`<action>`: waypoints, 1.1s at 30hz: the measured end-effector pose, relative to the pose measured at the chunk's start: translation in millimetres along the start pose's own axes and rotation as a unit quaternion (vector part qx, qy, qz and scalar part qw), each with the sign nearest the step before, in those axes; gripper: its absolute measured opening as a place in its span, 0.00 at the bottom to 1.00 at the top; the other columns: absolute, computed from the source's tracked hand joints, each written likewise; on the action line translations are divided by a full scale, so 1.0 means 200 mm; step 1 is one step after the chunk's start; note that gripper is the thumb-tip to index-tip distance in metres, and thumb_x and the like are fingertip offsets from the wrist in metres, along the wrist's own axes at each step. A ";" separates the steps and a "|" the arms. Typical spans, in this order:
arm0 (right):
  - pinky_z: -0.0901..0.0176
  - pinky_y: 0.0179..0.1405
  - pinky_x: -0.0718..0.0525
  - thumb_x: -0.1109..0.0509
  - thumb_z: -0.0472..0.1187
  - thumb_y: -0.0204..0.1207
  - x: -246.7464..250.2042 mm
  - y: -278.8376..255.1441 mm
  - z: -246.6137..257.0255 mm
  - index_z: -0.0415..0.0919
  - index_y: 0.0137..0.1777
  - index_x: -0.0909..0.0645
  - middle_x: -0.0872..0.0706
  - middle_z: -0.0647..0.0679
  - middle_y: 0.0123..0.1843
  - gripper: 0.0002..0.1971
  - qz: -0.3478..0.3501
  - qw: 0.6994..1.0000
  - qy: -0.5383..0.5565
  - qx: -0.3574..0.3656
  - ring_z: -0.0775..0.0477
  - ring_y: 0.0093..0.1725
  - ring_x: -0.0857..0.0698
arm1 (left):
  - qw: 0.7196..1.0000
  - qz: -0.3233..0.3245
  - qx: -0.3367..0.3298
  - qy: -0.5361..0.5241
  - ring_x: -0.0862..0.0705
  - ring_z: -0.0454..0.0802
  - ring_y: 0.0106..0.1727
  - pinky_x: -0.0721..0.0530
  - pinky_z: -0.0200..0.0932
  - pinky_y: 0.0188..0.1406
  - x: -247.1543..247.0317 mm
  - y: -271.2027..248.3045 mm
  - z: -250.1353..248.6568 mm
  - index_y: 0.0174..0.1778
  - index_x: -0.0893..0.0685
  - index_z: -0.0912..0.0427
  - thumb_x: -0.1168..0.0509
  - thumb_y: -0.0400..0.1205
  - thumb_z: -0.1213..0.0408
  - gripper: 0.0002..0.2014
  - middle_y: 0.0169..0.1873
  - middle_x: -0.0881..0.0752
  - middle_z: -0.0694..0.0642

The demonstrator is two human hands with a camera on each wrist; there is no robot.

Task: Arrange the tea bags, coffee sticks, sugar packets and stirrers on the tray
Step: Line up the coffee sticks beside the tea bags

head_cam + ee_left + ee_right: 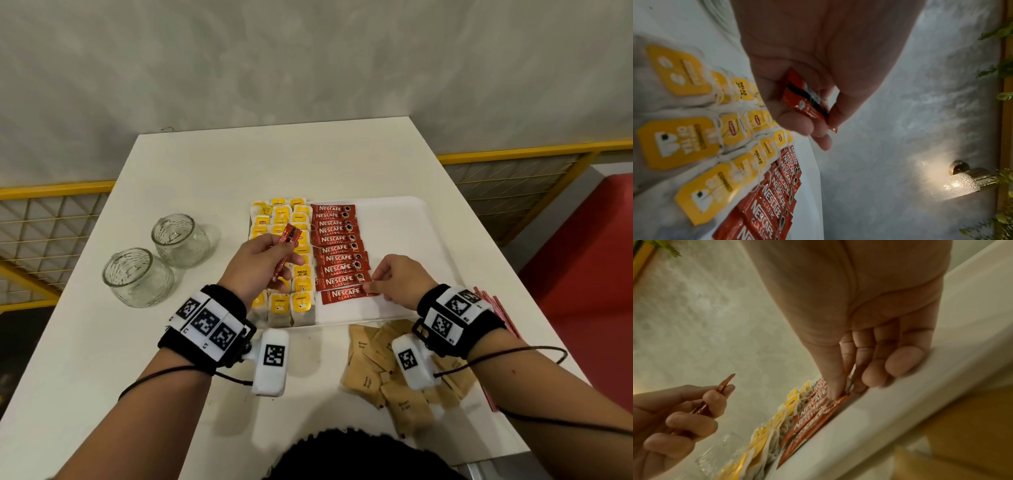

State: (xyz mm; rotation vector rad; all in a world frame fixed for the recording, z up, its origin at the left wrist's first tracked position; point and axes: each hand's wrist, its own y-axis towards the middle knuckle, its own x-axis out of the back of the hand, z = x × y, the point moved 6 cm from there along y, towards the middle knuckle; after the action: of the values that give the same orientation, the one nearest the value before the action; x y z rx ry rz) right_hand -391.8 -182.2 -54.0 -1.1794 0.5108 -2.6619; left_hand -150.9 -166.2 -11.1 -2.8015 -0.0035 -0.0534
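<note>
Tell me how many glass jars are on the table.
2. One glass jar stands left of the tray; the other jar stands nearer the person, touching or almost touching it. None looks hidden.

Two glass jars (156, 260) on white table (274, 164); wall lamp (962, 180).

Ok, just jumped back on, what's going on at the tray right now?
A person is laying coffee sticks in a column on the white tray, beside the tea bags already lined up. The right hand pinches the end of the nearest coffee stick on the tray, while the left hand holds spare sticks above the tea bags. The brown sugar packets lie on the table, off the tray.
</note>
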 end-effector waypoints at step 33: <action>0.60 0.35 0.16 0.25 0.32 0.74 0.12 -0.16 0.32 0.38 0.52 0.16 0.15 0.44 0.32 0.08 0.020 0.935 0.314 0.163 0.52 0.26 0.18 | 0.995 0.045 -0.053 0.072 0.22 0.41 0.27 0.23 0.34 0.26 -0.04 -0.05 0.00 0.45 0.11 0.58 0.27 0.78 0.62 0.04 0.33 0.11 0.51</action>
State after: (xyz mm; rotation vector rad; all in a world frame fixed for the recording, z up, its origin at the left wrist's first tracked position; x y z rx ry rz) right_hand -360.4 -174.2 14.5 -0.2095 0.1512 -2.8992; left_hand -159.5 -157.4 -8.1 -2.8931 0.1648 -0.2417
